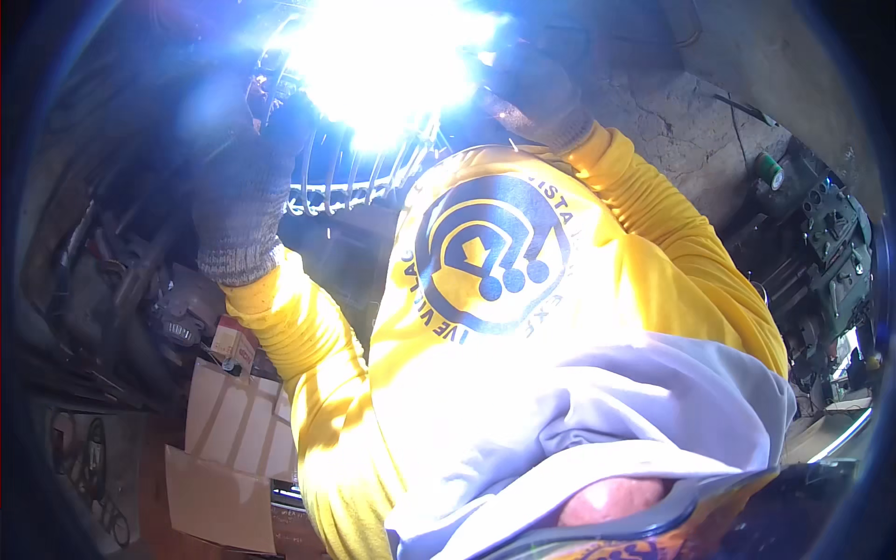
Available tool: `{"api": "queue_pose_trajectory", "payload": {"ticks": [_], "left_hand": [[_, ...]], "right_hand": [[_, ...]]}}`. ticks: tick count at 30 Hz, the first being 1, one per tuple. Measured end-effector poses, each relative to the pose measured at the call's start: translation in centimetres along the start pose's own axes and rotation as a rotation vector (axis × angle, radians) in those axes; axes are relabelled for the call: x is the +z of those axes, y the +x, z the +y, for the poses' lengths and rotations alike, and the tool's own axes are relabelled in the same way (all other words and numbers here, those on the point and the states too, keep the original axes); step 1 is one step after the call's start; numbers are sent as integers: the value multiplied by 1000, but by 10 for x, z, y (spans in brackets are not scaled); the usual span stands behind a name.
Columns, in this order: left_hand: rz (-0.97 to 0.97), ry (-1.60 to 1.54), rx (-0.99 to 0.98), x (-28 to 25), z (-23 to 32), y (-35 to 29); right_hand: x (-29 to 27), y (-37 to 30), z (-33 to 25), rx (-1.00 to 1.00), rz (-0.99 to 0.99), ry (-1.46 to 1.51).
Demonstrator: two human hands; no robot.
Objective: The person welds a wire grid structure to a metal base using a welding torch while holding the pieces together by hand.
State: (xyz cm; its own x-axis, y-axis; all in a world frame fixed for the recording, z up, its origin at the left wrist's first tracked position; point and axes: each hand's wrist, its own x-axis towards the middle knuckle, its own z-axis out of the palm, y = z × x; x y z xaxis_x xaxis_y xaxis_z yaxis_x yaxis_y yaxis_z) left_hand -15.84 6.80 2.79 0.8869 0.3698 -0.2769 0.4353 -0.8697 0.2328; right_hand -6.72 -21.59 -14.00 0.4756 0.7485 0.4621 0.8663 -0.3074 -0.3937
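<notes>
A dazzling white-blue glare fills the top middle and washes out what lies in it. Just below the glare, a metal piece point(350, 182) shows several thin curved ribs above a notched lower edge; its kind is unclear. My left hand point(241, 201), in a grey knit glove, is raised beside its left side, with its fingers lost in dark haze. My right hand point(543, 107), also gloved, is close to the right edge of the glare. Its fingers look curled, but glare hides what they hold. Small sparks show near the ribs.
My yellow sleeves and shirt point(569, 271) and a pale grey cloth point(644, 401) take up the middle. Open cardboard boxes point(219, 495) stand at lower left. Dark machine parts point(831, 233) line the right side, near a green can point(769, 171). A cracked wall point(672, 131) lies behind.
</notes>
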Motion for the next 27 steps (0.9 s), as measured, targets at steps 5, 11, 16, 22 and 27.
{"api": "queue_pose_trajectory", "payload": {"ticks": [5, 11, 16, 22, 27], "left_hand": [[10, -34, -3, -5, 5, -7], [462, 361, 609, 9, -38, -6], [248, 595, 587, 9, -23, -14], [200, 214, 255, 13, -7, -23], [83, -89, -54, 5, 13, -25]], "right_hand": [[-22, 17, -4, 73, -150, 171], [1, 4, -19, 1053, 261, 1782], [-11, -4, -20, 569, 178, 1272], [-29, -10, -16, 471, -90, 336], [-38, -12, -13, 574, -18, 539]]}}
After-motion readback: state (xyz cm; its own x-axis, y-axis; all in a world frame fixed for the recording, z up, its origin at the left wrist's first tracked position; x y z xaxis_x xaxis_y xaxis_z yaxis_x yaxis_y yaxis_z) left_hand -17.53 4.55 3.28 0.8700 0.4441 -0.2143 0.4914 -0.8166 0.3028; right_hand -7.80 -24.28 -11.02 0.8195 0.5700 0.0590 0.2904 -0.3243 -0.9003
